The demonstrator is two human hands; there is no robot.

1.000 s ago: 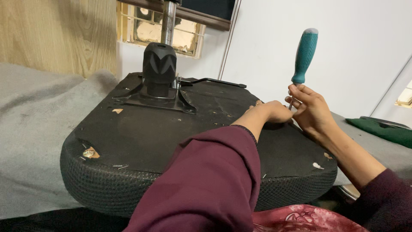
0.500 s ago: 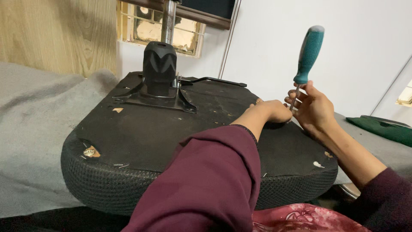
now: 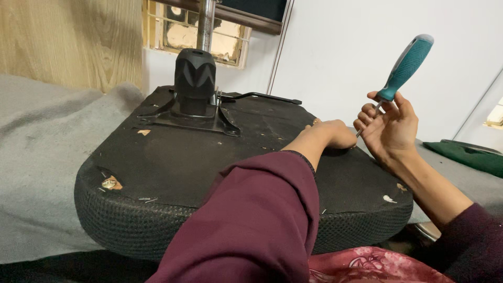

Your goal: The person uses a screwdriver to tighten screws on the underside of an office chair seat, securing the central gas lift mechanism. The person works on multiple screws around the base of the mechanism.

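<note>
An office chair seat (image 3: 173, 162) lies upside down on grey cloth, its black underside up and its black tilt mechanism (image 3: 194, 86) at the far side. My left hand (image 3: 329, 134) rests closed on the seat's far right edge, and what it holds is hidden. Just right of it my right hand (image 3: 389, 128) grips a screwdriver (image 3: 404, 69) with a teal and grey handle. The tool tilts up to the right, and its metal shaft points down toward my left hand.
A black lever (image 3: 262, 97) sticks out to the right of the mechanism. Torn spots (image 3: 110, 183) show on the seat's near left corner. A dark green object (image 3: 466, 154) lies at the right. A wooden panel (image 3: 68, 42) and white wall stand behind.
My right hand has lifted and tipped the screwdriver to the right, away from upright. My left hand has stayed on the seat's edge.
</note>
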